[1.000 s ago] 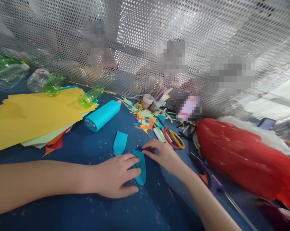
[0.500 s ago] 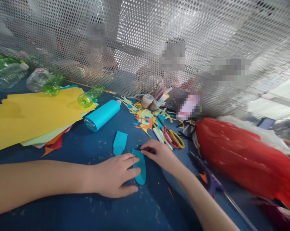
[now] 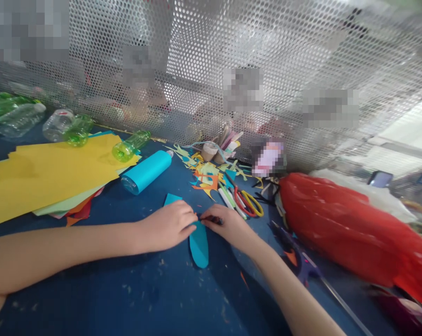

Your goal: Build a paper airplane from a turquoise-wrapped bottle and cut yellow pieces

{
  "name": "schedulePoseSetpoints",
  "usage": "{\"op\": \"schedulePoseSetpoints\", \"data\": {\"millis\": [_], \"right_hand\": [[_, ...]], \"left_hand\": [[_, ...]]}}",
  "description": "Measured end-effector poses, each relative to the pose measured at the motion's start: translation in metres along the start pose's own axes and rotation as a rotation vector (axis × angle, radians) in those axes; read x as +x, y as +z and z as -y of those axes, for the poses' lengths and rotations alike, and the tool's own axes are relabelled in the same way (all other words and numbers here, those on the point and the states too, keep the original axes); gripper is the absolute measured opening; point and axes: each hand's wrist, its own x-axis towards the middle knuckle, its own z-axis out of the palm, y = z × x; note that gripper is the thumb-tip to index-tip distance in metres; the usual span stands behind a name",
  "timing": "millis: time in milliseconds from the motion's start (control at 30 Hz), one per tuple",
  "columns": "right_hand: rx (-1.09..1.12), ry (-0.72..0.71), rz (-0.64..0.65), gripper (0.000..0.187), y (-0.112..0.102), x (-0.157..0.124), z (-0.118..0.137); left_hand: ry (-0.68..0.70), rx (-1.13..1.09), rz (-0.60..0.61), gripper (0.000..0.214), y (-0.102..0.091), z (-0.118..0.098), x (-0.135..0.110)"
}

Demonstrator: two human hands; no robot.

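Observation:
A blue paper strip with a rounded near end (image 3: 199, 249) lies on the dark blue table. My left hand (image 3: 172, 225) pinches its narrow far end, fingers drawn together. From the other side, the closed thumb and fingers of my right hand (image 3: 228, 226) grip the same end; a dark patch under those fingers is unclear. Behind my left hand a second blue paper piece (image 3: 172, 199) is partly covered. Farther back lies a plastic bottle wrapped in blue paper (image 3: 147, 172).
Yellow paper sheets (image 3: 57, 172) and green bottles (image 3: 131, 146) lie left. Paper scraps (image 3: 206, 175), markers (image 3: 227, 196) and scissors (image 3: 251, 204) are beyond my right hand. At right are a purple glue gun (image 3: 304, 266) and a red plastic bag (image 3: 337, 224). Perforated metal (image 3: 197, 56) borders the back.
My left hand has lifted off the strip's middle and moved up to its far end, fingers closing there. My right hand stays at that end.

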Motion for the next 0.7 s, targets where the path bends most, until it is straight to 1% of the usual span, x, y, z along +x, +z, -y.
{"op": "schedulePoseSetpoints", "data": {"millis": [100, 233, 367, 500, 600, 700], "right_hand": [[-0.018, -0.012, 0.002, 0.009, 0.001, 0.0, -0.001], [-0.02, -0.015, -0.003, 0.008, 0.002, 0.0, -0.004], [0.037, 0.01, 0.02, 0.007, 0.001, -0.001, -0.004], [0.088, 0.026, 0.043, 0.008, -0.002, -0.002, -0.001], [0.105, 0.064, 0.032, 0.007, -0.002, -0.003, -0.001], [0.19, 0.1, -0.012, 0.004, 0.0, -0.004, 0.0]], "left_hand": [[-0.035, 0.091, 0.034, 0.019, 0.002, 0.009, 0.014], [-0.054, 0.113, 0.082, 0.015, 0.011, 0.015, 0.02], [-0.054, 0.02, 0.066, 0.01, 0.018, 0.019, 0.018], [-0.076, -0.097, 0.031, 0.006, 0.02, 0.022, 0.015], [-0.083, -0.172, 0.019, 0.005, 0.019, 0.022, 0.016], [-0.152, -0.252, -0.017, 0.008, 0.018, 0.021, 0.017]]}}
